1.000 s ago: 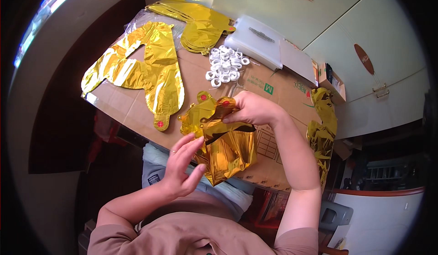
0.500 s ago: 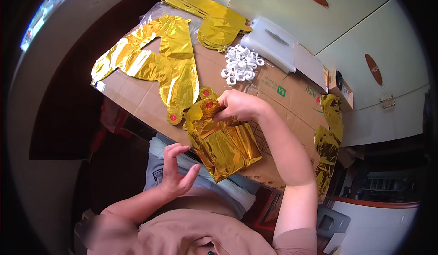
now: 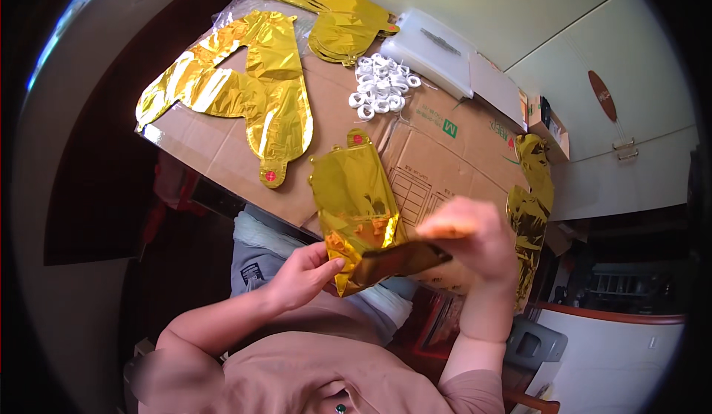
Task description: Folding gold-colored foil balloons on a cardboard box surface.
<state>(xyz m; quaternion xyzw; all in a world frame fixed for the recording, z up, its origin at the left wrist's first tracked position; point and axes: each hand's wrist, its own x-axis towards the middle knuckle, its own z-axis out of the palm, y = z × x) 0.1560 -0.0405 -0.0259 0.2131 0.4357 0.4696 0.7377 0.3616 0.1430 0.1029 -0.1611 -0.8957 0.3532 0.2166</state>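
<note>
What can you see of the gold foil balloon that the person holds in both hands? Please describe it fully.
The gold foil balloon is flat and uninflated, made of shiny, crinkled metallic film that mirrors the hands. A small tab with a red dot sits at its far end. Its far part lies over the cardboard; its near end is folded over and looks darker. The left hand pinches the near corner, and the right hand grips the folded edge.

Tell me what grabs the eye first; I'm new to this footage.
A gold foil balloon, flat and half folded, is held at its near end by the left hand and right hand. Behind it a larger gold balloon lies spread on the cardboard, with a heap of white rings beside it.
</note>
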